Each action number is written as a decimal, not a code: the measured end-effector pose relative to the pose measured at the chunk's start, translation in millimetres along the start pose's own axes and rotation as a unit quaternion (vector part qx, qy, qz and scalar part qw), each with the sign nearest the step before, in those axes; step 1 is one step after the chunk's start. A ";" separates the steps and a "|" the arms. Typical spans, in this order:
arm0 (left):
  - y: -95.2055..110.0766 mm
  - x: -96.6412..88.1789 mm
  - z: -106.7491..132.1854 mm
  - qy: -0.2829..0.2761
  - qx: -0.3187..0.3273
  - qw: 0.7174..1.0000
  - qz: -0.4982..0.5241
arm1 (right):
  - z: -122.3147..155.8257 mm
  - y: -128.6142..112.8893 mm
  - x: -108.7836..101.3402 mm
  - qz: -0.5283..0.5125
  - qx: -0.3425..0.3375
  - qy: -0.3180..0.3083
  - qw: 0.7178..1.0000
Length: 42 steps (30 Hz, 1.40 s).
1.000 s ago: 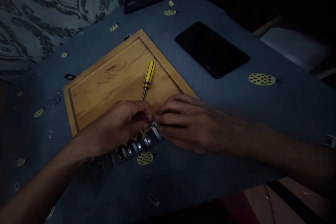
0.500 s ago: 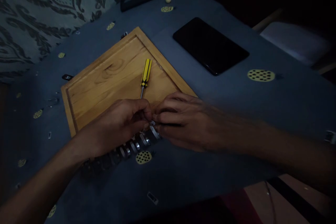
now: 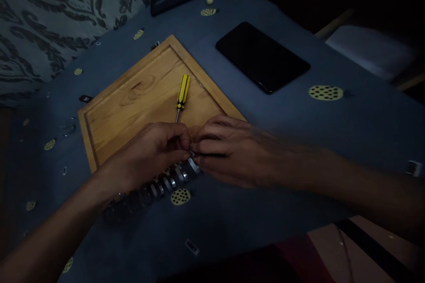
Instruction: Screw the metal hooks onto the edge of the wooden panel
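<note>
Silver segmented metal strip (image 3: 167,183) runs just below my grip: left hand (image 3: 152,152) and right hand (image 3: 235,152) pinch its right end. Work there looks unfinished, fingertips hide details; yellow-handled screwdriver (image 3: 183,92) lies beyond, unheld.

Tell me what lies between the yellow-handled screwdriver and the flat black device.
In the head view, the grooved edge of the wooden board, then a strip of blue tablecloth, lie between the screwdriver and the black device.
</note>
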<state>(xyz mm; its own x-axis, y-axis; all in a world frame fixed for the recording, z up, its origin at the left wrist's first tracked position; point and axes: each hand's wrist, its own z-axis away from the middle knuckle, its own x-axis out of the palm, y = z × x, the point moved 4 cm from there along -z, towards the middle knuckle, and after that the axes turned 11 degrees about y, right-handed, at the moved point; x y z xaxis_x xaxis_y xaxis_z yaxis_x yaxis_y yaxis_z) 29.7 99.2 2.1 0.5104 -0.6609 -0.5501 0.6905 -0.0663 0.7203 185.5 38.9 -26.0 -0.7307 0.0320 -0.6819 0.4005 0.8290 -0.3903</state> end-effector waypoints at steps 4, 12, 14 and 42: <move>1.7 1.7 1.5 0.002 0.005 1.000 0.022 | 2.9 1.1 3.8 0.009 -0.018 0.010 1.000; 8.4 -7.9 10.8 0.061 0.045 0.997 0.026 | 4.7 2.7 6.9 0.032 -0.028 0.016 0.999; 7.4 -13.0 21.1 0.118 0.055 0.991 -0.010 | 4.8 3.0 6.4 0.029 -0.036 0.019 0.999; -11.0 48.0 57.5 0.326 0.111 0.886 -0.311 | 0.6 -1.4 3.0 0.022 -0.076 0.036 0.996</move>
<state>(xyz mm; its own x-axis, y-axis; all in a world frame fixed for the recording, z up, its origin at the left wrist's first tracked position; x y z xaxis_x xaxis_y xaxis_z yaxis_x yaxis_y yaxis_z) 17.1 25.3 -8.0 0.3048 0.1224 -0.9445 0.8611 -0.4592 0.2184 183.1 37.4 -27.9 -0.7545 0.1067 -0.6476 0.3493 0.9006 -0.2586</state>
